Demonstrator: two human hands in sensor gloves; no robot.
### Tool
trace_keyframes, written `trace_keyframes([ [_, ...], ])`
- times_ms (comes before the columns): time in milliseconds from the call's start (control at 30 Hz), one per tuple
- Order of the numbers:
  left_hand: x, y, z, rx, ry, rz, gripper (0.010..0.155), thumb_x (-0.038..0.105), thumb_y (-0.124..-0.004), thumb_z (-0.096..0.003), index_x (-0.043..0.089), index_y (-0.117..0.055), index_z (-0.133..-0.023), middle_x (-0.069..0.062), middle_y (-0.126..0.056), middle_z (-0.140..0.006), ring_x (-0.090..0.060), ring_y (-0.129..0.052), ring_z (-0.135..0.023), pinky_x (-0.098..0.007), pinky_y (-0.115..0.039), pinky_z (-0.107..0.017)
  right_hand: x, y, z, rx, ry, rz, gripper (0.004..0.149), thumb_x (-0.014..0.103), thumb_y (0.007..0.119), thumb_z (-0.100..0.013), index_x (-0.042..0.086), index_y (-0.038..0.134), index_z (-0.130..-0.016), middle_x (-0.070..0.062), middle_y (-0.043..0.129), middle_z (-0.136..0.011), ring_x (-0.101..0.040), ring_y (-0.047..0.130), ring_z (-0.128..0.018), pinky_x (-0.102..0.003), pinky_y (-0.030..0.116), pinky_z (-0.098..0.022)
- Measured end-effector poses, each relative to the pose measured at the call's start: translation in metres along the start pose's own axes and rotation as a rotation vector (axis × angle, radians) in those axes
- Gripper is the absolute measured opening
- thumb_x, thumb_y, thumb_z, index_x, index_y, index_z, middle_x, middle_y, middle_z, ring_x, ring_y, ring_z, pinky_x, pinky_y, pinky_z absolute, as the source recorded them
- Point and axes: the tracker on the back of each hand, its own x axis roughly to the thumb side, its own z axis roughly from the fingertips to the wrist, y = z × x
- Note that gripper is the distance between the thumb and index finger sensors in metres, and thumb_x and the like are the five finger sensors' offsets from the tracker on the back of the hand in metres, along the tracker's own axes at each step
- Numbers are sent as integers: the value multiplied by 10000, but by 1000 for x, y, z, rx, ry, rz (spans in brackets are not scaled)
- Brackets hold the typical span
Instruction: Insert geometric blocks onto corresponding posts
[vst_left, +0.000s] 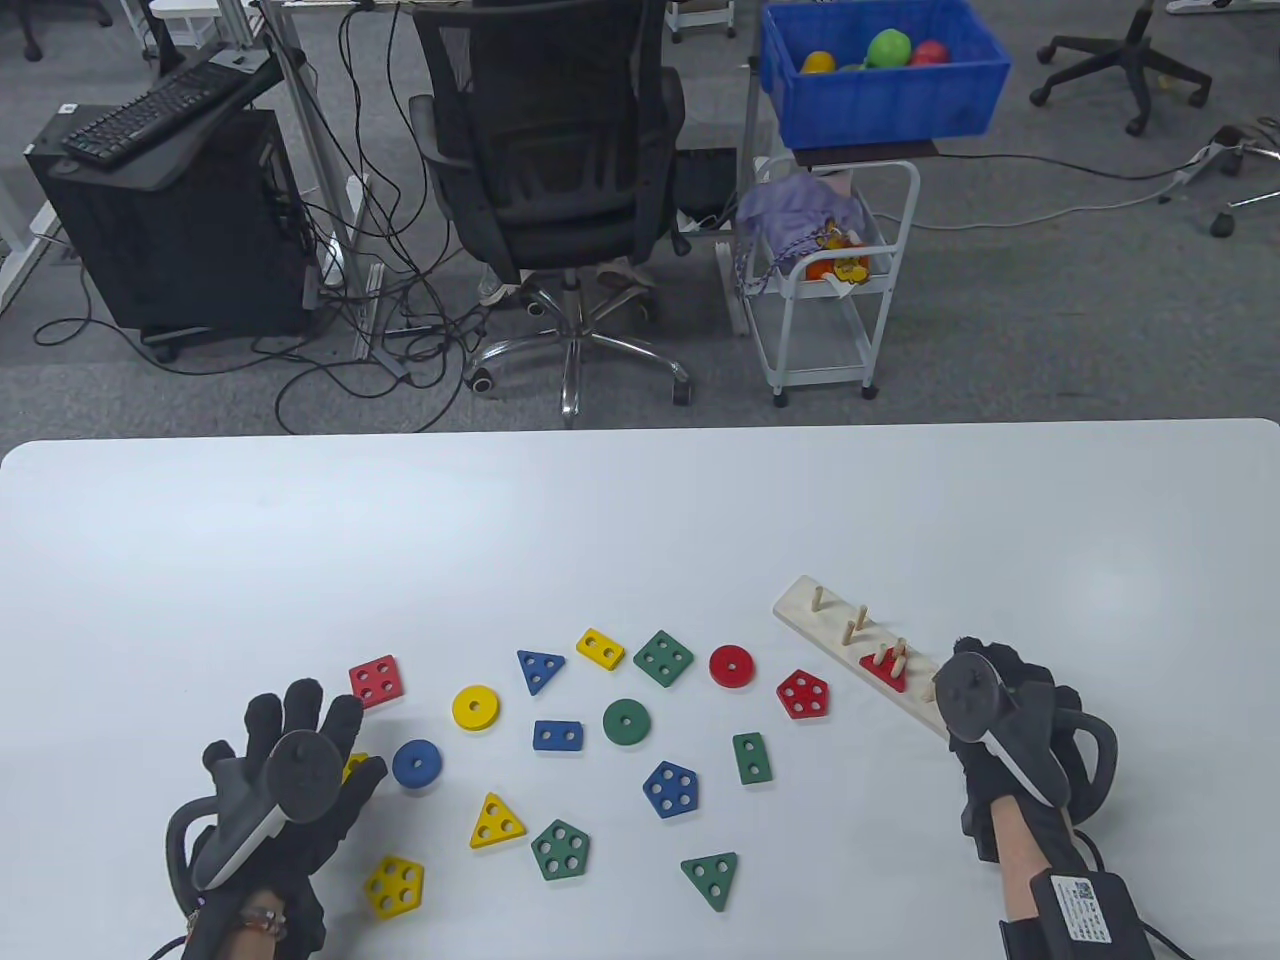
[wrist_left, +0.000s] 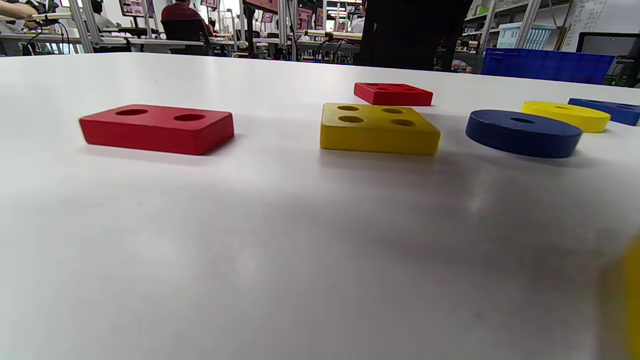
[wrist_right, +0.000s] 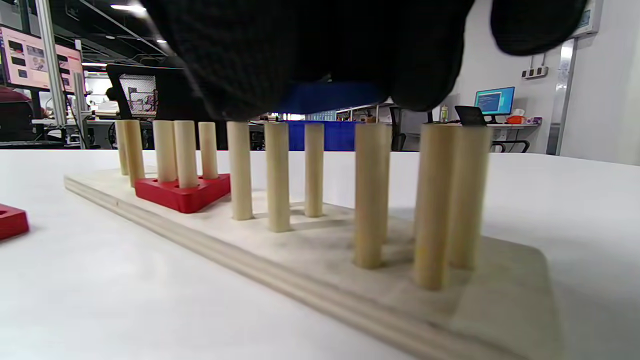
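A white table (vst_left: 640, 520) with rounded far corners carries scattered coloured wooden blocks; beyond it lies grey carpet with a black mesh office chair (vst_left: 555, 170), a computer tower with a keyboard (vst_left: 160, 105) on top, loose cables, and a white cart (vst_left: 825, 280) bearing a blue bin (vst_left: 885, 85) of coloured balls. The wooden peg board (vst_left: 850, 640) lies at an angle on the table's right side, a red triangle (vst_left: 884, 668) already seated on 3 of its posts. The right hand (vst_left: 1005, 720) hovers over the board's near end, its gloved fingers (wrist_right: 320, 50) above the post tops; I cannot tell their curl. The left hand (vst_left: 290, 770) is spread flat, fingers straight, over a yellow square (wrist_left: 377, 127), near a blue disc (vst_left: 416, 764) and a red square (vst_left: 377, 681)
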Motion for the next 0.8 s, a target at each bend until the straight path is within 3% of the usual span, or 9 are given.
trace_keyframes([
  [333, 0, 0, 0, -3, 0, 0, 742, 722, -460, -459, 469, -288, -1135, 88, -84, -1253, -309, -108, -1179, -685, -180, -789, 6, 6, -2, 36, -15, 18, 582, 350, 859, -417, 203, 679, -950, -131, 753, -993, -415, 785, -870, -696, 612, -617],
  [400, 0, 0, -1, -4, 0, -1, 741, 721, -460, -459, 470, -290, -1135, 86, -84, -1254, -310, -108, -1179, -686, -180, -788, 6, 7, -1, 19, -9, 23, 663, 373, 870, -407, 202, 613, -993, -151, 620, -1072, -443, 669, -955, -711, 575, -636],
  [567, 0, 1, -1, -1, -1, 8, 739, 722, -460, -460, 470, -291, -1135, 87, -83, -1253, -308, -109, -1180, -686, -179, -789, 9, -4, 7, -18, -22, -26, 644, 379, 860, -414, 191, 629, -985, -155, 632, -1063, -449, 682, -943, -697, 601, -620],
  [667, 0, 1, -1, 0, -3, 8, 739, 722, -460, -459, 471, -292, -1134, 87, -85, -1253, -309, -110, -1180, -686, -182, -789, 24, -7, 13, -18, -95, -3, 620, 369, 856, -418, 195, 645, -974, -142, 660, -1048, -438, 719, -917, -667, 641, -598],
  [800, 0, 0, -1, -1, -4, 6, 738, 721, -460, -460, 471, -295, -1134, 88, -85, -1253, -308, -110, -1180, -686, -182, -789, 70, 3, 21, 113, -297, 65, 600, 367, 833, -435, 201, 639, -979, -139, 664, -1049, -430, 727, -915, -656, 654, -593],
])
